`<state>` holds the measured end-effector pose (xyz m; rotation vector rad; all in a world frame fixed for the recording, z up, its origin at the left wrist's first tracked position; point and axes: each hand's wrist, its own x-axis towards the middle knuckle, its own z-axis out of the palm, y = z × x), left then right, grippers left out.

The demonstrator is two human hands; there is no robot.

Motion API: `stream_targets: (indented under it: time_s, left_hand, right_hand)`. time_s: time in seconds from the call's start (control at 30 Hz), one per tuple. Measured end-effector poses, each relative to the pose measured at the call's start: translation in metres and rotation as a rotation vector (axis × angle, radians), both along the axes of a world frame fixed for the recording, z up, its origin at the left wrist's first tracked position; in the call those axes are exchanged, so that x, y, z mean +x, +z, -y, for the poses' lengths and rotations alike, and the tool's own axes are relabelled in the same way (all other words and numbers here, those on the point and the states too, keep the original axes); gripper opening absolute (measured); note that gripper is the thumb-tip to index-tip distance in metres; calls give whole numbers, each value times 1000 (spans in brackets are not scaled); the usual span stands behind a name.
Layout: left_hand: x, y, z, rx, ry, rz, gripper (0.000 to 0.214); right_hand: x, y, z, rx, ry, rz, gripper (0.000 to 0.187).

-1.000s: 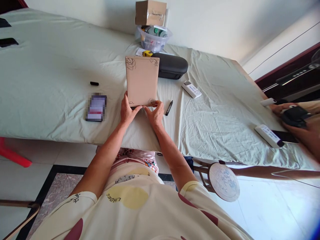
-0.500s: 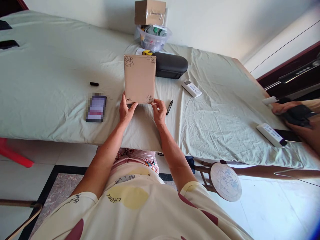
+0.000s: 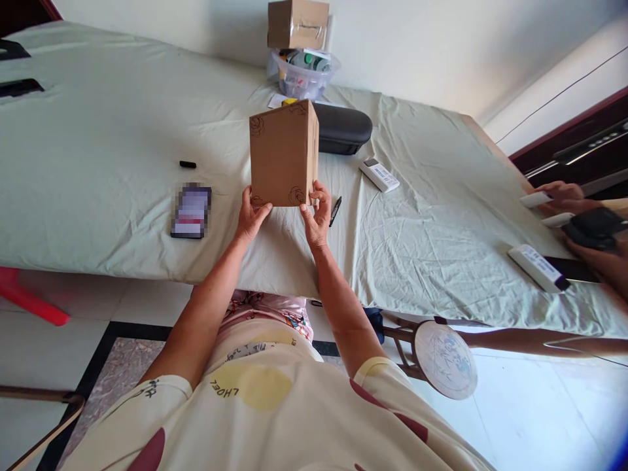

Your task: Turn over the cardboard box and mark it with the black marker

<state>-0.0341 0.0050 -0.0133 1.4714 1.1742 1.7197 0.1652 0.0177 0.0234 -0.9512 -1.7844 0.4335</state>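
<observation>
A brown cardboard piece (image 3: pixel 282 154) with dark flower doodles at its corners stands lifted above the table, its right side folded back like a box wall. My left hand (image 3: pixel 252 216) grips its lower left corner and my right hand (image 3: pixel 316 216) pinches its lower right corner. A black pen (image 3: pixel 334 210) lies on the cloth just right of my right hand, and a phone (image 3: pixel 191 210) lies to the left.
A pale green cloth covers the table (image 3: pixel 122 131). Behind the cardboard are a dark case (image 3: pixel 343 127), a plastic tub (image 3: pixel 301 75) with a cardboard box (image 3: pixel 297 23) on it, and a white remote (image 3: pixel 379 174). Another person's hands (image 3: pixel 579 216) work at the right edge.
The cardboard has risen off the table and turned, so a folded side now shows on the right. My hands moved up with it and spread to its bottom corners.
</observation>
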Motion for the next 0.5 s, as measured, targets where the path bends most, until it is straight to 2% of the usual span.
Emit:
stream_targets:
  time_s: [0.13, 0.3, 0.43, 0.5]
  left_hand:
    - [2, -1, 1, 2, -41, 11, 85]
    - [8, 0, 6, 24, -15, -22, 88]
    - [11, 2, 12, 25, -37, -95, 72]
    - [12, 3, 14, 4, -39, -96, 72]
  right_hand:
    - [1, 1, 2, 25, -54, -142, 34]
    - [3, 4, 5, 95, -56, -34, 41]
    - [1, 6, 8, 108, -116, 92, 44]
    - [-1, 7, 10, 84, -133, 125, 44]
